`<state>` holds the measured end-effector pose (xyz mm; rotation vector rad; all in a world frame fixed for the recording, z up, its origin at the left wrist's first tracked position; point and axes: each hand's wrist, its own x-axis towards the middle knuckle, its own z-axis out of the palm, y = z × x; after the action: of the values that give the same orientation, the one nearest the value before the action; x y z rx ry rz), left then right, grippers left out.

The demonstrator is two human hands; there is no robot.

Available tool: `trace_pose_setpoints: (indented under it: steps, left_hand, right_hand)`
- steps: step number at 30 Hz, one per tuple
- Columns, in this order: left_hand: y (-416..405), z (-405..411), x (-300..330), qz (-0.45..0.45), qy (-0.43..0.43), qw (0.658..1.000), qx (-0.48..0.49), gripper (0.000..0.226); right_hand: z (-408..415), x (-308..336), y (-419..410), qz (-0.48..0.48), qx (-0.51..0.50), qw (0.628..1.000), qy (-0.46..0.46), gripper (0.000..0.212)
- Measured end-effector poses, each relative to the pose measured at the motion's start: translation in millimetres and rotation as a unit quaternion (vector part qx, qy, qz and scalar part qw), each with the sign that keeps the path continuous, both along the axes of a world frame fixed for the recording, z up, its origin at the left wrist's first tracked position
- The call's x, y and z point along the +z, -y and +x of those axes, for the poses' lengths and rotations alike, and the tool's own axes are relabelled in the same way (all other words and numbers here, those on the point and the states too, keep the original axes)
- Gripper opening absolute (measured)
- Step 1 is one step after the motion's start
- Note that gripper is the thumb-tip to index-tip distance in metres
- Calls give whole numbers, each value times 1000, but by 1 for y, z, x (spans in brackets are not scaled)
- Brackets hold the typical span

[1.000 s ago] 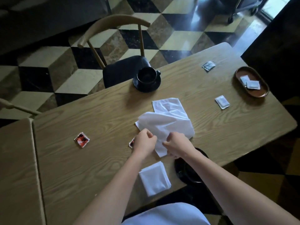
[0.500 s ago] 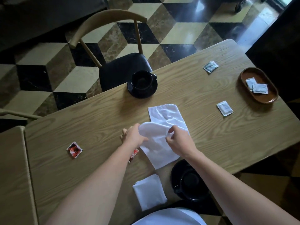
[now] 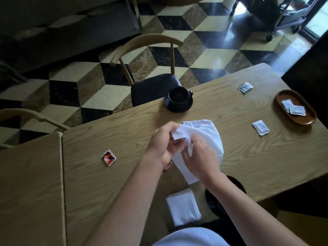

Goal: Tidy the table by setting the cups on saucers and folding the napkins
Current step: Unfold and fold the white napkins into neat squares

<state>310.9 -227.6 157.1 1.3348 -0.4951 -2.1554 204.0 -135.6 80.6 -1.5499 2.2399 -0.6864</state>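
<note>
- White napkin (image 3: pixel 209 139) — loose and rumpled, mid-table, its far edge lying on the wooden table (image 3: pixel 248 157) and its near part lifted between both hands.
- Left hand (image 3: pixel 165 144): fingers curled, pinching a corner of the napkin near its upper left edge.
- Right hand (image 3: pixel 200 158): fingers curled over the napkin's middle, gripping the cloth; fingertips blurred, exact hold hard to read.
- Folded napkin (image 3: pixel 183 206) — flat white square near the table's front edge, apart from the hands.
- Near cup and saucer (image 3: pixel 236 185): black, just right of the folded napkin, mostly hidden under the right forearm.
- Far black cup (image 3: pixel 179 95) sits upright on its black saucer (image 3: pixel 177 107) at the table's far edge, beside a chair (image 3: pixel 152 86) with a dark seat.
- Red packet (image 3: pixel 108 157) lies left of the hands, well apart. Another reddish bit peeks out beneath the left wrist; cannot tell what it is.
- White sachet (image 3: pixel 260 127) to the right of the napkin; a grey sachet (image 3: pixel 245 87) farther back.
- Brown oval tray (image 3: pixel 284 96) at far right, holding two white sachets.
</note>
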Motion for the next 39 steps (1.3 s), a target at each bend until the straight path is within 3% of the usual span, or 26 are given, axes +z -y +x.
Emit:
trace_pose_setpoints:
  steps: [3,6,7,9,10,12,17,20,24,26,29,33,36,39]
  left_hand:
    - [1,35,54,-19,-128,990,56,18]
    - [-6,79,102,-40,-243,968,57,25]
    - [-8,91,114,-61,-237,969,41,21]
    - [-12,117,132,-172,-106,979,18,12]
    - [-13,129,140,-229,-36,973,18,10]
    - [-12,148,156,-274,14,961,35,11]
    - [-17,198,181,-218,-118,966,79,9]
    - [-29,225,183,-182,-150,966,106,24]
    - [-35,261,180,-164,-171,963,127,16]
    - [-29,283,176,-158,-181,959,151,14]
    - [-10,311,163,-175,-150,954,193,20]
    - [27,333,136,-158,-47,959,229,29]
    - [58,350,121,-148,-20,963,224,39]
    - [87,362,124,-156,-23,960,231,25]
  right_hand:
    - [10,30,0,-55,-37,997,-36,16]
    - [39,64,6,-98,-58,993,-15,27]
    - [50,75,9,-122,-53,991,-3,25]
    - [78,99,13,-165,-36,985,31,16]
    - [92,111,13,-178,-32,982,54,20]
    - [118,132,13,-195,-27,975,104,22]
    - [190,158,-14,-218,68,944,238,38]
    - [225,146,-25,-145,71,976,149,47]
    - [235,116,-15,-68,56,996,-10,17]
    - [225,100,-7,-29,60,997,-33,16]
    - [206,87,10,18,16,1000,17,23]
    - [187,96,52,85,-12,996,37,25]
    - [178,115,92,41,-35,996,73,17]
    - [173,141,124,-26,-74,989,122,31]
